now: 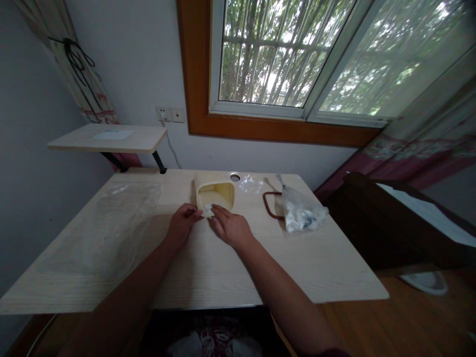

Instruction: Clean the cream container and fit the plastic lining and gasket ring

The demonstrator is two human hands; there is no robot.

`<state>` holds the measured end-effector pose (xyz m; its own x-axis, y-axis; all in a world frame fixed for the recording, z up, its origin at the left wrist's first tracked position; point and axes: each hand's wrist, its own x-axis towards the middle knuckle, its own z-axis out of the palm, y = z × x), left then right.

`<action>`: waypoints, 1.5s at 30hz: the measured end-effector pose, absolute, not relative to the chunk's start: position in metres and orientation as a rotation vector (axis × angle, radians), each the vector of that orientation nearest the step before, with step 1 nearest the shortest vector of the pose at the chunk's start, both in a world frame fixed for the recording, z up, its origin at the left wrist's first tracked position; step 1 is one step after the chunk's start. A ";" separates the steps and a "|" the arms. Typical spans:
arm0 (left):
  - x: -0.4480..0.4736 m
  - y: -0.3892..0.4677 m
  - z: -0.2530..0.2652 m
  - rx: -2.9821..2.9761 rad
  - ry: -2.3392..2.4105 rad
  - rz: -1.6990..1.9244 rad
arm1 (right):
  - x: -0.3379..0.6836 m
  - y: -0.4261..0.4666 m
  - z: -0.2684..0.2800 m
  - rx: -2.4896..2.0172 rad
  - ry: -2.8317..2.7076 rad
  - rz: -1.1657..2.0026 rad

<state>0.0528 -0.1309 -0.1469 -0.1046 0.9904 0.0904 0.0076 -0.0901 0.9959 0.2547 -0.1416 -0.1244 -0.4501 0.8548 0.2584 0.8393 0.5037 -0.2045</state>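
Observation:
A cream plastic box point(215, 191) with a rounded opening facing me stands near the back middle of the desk. My left hand point(182, 225) is at its lower left corner, thumb and fingers pinched together at the edge. My right hand point(233, 227) is at the lower front rim, its fingers close together on a small white piece point(208, 210). What the white piece is, I cannot make out. The fingers hide part of the rim.
A clear plastic sheet point(115, 223) lies flat on the left of the wooden desk point(297, 267). To the right are a clear bag of parts point(303, 210) and a reddish-brown frame point(268, 206). A raised shelf point(111, 138) stands at the back left, near a cable hole point(235, 177).

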 end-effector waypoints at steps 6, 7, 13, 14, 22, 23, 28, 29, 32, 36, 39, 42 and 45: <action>0.053 -0.130 -0.150 1.236 1.248 1.342 | 0.264 -0.137 -0.123 -1.622 -2.339 0.021; 0.053 -0.130 -0.150 1.236 1.243 1.345 | 0.264 -0.137 -0.123 -1.637 -2.332 0.021; 0.056 -0.131 -0.147 1.302 1.293 1.337 | 0.254 -0.141 -0.127 -1.437 -2.432 0.114; 0.056 -0.132 -0.146 1.318 1.300 1.337 | 0.252 -0.142 -0.128 -1.394 -2.453 0.130; 0.055 -0.132 -0.144 1.239 1.283 1.338 | 0.254 -0.143 -0.124 -1.447 -2.447 0.084; 0.055 -0.132 -0.145 1.218 1.278 1.339 | 0.255 -0.142 -0.124 -1.488 -2.429 0.065; 0.054 -0.130 -0.149 1.158 1.252 1.342 | 0.257 -0.140 -0.125 -1.586 -2.370 0.019; 0.054 -0.130 -0.149 1.154 1.244 1.344 | 0.256 -0.140 -0.125 -1.574 -2.372 0.022; 0.054 -0.130 -0.148 1.163 1.242 1.344 | 0.253 -0.141 -0.128 -1.488 -2.404 0.054; 0.055 -0.131 -0.145 1.191 1.258 1.344 | 0.250 -0.143 -0.129 -1.385 -2.451 0.106; 0.054 -0.131 -0.145 1.192 1.257 1.348 | 0.251 -0.143 -0.129 -1.402 -2.444 0.100; 0.054 -0.131 -0.146 1.181 1.249 1.349 | 0.254 -0.141 -0.128 -1.487 -2.405 0.060; 0.053 -0.131 -0.146 1.182 1.266 1.331 | 0.257 -0.138 -0.127 -1.588 -2.365 0.027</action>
